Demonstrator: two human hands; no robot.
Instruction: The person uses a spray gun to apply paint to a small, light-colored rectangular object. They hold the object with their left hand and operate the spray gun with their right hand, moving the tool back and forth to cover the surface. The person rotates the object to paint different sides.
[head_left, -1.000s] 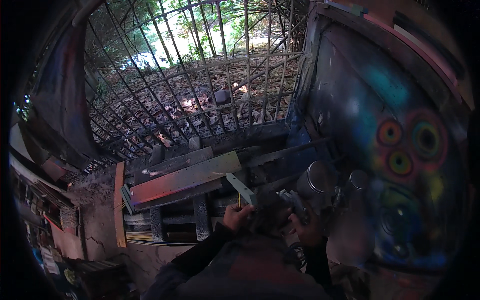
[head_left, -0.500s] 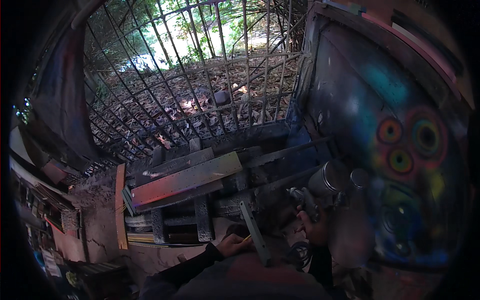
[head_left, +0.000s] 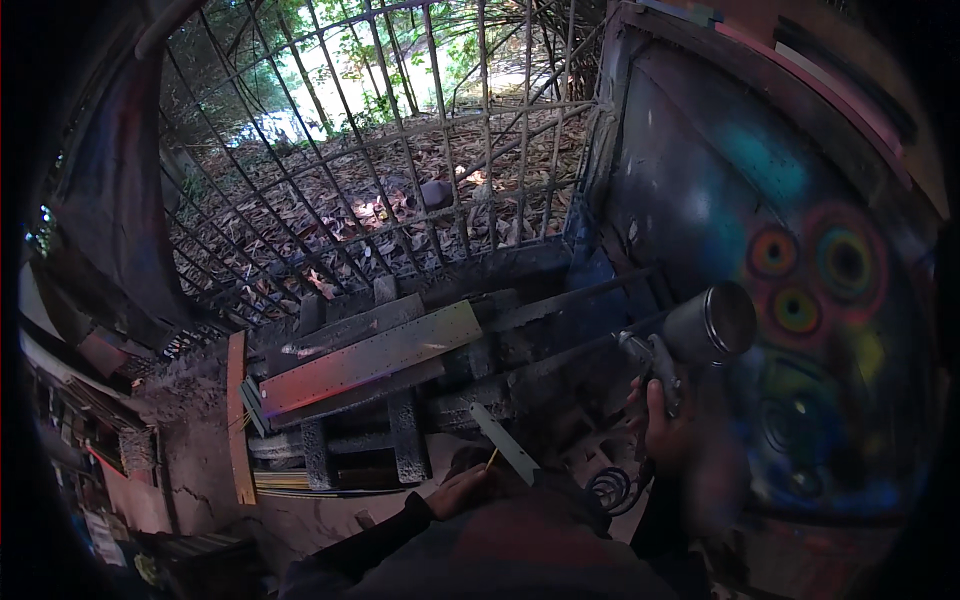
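Observation:
My right hand (head_left: pixel 664 432) is closed round the grip of a metal spray gun (head_left: pixel 652 362), held at the right with its silver cup (head_left: pixel 708 325) tipped sideways. Low in the middle, my left hand (head_left: pixel 462 492) pinches a thin yellow stick (head_left: pixel 492 459). Beside that stick a flat grey-green strip (head_left: pixel 503 443) with a hole near its upper end slants across in front of me; whether the stick holds it up I cannot tell. A long panel (head_left: pixel 370 360) with small holes along its edges, grey-green shading to orange and yellow, lies on dark paint-crusted bars beyond my hands.
A narrow orange-brown strip (head_left: pixel 240 420) lies left of the panel, by short green pieces (head_left: pixel 252 405). A coiled hose (head_left: pixel 610 490) hangs near my right forearm. A paint-spattered board (head_left: pixel 790 330) stands at the right. Metal bars (head_left: pixel 440 130) close off the far side.
My right hand has moved right and up with the spray gun, and its cup has tipped further. The grey-green strip has turned and slants more; my left hand has barely moved.

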